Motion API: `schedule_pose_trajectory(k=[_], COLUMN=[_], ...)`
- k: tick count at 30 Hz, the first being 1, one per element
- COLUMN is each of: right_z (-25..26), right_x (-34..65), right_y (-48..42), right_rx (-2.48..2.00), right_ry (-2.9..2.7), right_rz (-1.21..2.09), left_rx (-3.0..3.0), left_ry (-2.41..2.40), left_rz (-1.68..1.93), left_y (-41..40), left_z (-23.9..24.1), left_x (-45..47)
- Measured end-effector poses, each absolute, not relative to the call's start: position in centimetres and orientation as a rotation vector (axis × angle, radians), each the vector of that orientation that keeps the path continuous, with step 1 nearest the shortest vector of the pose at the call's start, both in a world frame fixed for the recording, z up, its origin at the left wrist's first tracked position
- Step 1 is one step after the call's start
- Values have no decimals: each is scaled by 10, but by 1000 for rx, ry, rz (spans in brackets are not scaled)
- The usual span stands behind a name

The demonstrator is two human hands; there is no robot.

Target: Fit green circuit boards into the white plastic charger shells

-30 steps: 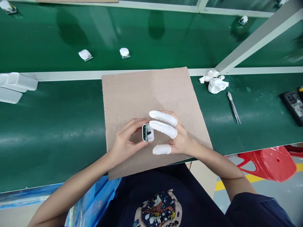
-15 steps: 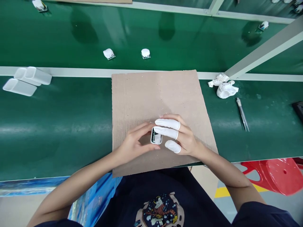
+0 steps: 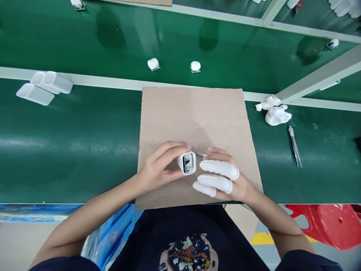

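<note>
My left hand [image 3: 159, 165] is closed around a white plastic case [image 3: 191, 153], fingers on its far side and thumb on its near side. The case's open end faces up and shows a green circuit board edge and whitish filling inside. Just right of it is my right hand [image 3: 225, 175], apart from the case, with white finger cots on three digits. A thin grey metal tool [image 3: 199, 153] sticks out from beneath its bare fingers toward the case; its rest is hidden. Under both hands lies a cardboard sheet [image 3: 191, 113] with dark specks.
White cases [image 3: 36, 94] lie at the left. Small boards with white tops [image 3: 153, 64] sit on the green bench [image 3: 84, 150] beyond the rail. Crumpled white material [image 3: 278, 114] and tweezers [image 3: 295, 146] lie right. A post [image 3: 321, 71] slants at right; a red stool [image 3: 338, 226] stands below.
My right hand has drawn back right from the case's opening, uncovering it. The thin metal tool shows more plainly. The whole view has shifted slightly.
</note>
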State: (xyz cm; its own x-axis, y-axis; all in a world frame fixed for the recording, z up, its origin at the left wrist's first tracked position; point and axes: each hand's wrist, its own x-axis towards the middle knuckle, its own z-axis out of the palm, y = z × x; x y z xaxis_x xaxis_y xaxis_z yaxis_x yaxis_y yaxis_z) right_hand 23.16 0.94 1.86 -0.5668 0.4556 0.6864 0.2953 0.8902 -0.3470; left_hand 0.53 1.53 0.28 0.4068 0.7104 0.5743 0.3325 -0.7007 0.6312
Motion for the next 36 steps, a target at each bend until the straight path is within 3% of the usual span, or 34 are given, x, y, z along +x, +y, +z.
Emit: schedule_pose_trajectory(k=[7,14,21,36], right_z=[5,-4,19,16], right_x=[225,218,224,233], right_y=[2,-1,7,7], right_rx=[-587,-674,-677,-595], right_ry=[-2203,-2230,-2102,-2305], right_rz=[129,37,268,199], left_rx=[2416,2539,2029,1766], left_ry=[835,802,726,535], left_rz=[1371,1288,1180,833], left_y=[16,18,17,22], left_z=[-1,-7,6,2], left_x=[7,3,5,1])
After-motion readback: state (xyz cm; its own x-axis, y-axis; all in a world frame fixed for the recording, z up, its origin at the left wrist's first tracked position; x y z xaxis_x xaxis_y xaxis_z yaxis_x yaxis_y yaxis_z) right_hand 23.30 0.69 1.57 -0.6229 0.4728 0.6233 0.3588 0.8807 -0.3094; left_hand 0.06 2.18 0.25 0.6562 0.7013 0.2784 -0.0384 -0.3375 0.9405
